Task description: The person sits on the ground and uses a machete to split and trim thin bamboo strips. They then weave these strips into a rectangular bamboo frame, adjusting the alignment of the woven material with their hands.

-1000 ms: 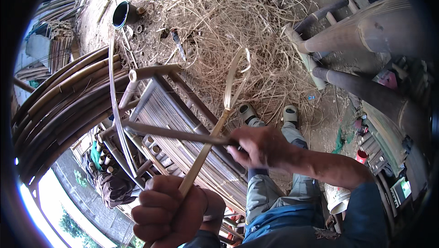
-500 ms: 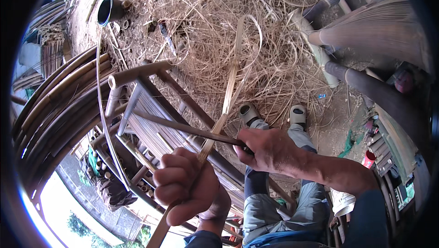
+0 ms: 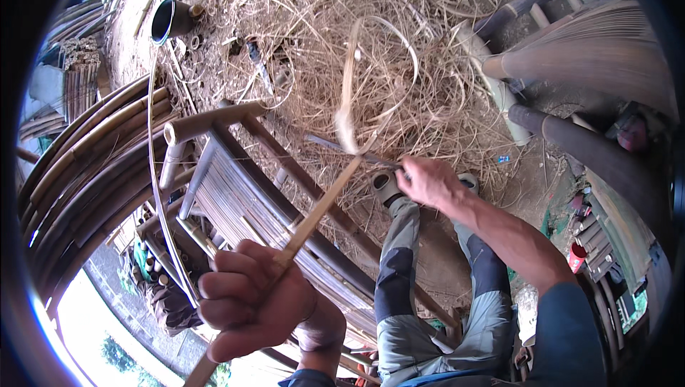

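Observation:
My left hand (image 3: 260, 301) is closed around a flat bamboo strip (image 3: 321, 208), which slants up and away to the right. In my right hand (image 3: 432, 186), ahead of my knees, is the handle end of a dark, narrow knife (image 3: 386, 163). Its blade points left and meets the strip's far end. Beyond the blade the strip parts into a pale, motion-blurred length and a thin sliver (image 3: 414, 58) that loops round to the right. My fingers hide most of the knife handle.
Bamboo shavings (image 3: 321, 66) litter the ground ahead. A bamboo chair frame (image 3: 271, 194) stands left, close to my left forearm. Bent bamboo poles (image 3: 78, 166) are stacked at far left, near a dark bucket (image 3: 171, 21). More bamboo furniture (image 3: 585, 66) stands right.
My right hand and the knife have moved away from me, along the strip. My left hand has shifted left and nearer. The split point now lies at the blade, and the sliver's loop has widened.

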A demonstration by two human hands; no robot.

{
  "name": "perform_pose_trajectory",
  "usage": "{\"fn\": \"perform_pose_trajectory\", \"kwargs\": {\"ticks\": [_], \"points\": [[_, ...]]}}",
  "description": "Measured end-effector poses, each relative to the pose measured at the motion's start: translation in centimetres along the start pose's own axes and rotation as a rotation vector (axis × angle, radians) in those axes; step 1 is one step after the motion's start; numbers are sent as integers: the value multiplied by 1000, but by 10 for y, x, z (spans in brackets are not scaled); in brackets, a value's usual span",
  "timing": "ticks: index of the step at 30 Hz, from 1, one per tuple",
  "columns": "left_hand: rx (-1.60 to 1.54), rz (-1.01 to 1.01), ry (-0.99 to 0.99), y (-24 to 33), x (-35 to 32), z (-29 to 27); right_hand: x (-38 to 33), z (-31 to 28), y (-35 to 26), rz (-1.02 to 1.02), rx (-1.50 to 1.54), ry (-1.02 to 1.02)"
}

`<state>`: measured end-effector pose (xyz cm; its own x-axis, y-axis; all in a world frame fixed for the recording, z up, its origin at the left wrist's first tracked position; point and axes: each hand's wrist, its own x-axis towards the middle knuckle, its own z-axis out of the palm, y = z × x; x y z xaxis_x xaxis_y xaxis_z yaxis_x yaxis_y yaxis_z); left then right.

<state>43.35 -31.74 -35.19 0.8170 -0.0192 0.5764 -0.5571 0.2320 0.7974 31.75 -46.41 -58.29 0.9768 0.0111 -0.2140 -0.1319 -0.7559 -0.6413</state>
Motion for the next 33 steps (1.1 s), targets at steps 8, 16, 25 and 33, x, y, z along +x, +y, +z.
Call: {"fn": "perform_pose_trajectory", "kwargs": {"ticks": [8, 16, 25, 33], "points": [[-43, 3, -35, 10, 9, 9, 6, -4, 15, 111, 102, -67], [55, 22, 66, -35, -10, 4, 29, -22, 15, 275, 327, -405], [126, 41, 70, -44, -5, 6, 50, 33, 29, 51, 508, -42], [185, 37, 113, -57, -1, 3, 58, 1, -14, -392, 555, 271]]}}
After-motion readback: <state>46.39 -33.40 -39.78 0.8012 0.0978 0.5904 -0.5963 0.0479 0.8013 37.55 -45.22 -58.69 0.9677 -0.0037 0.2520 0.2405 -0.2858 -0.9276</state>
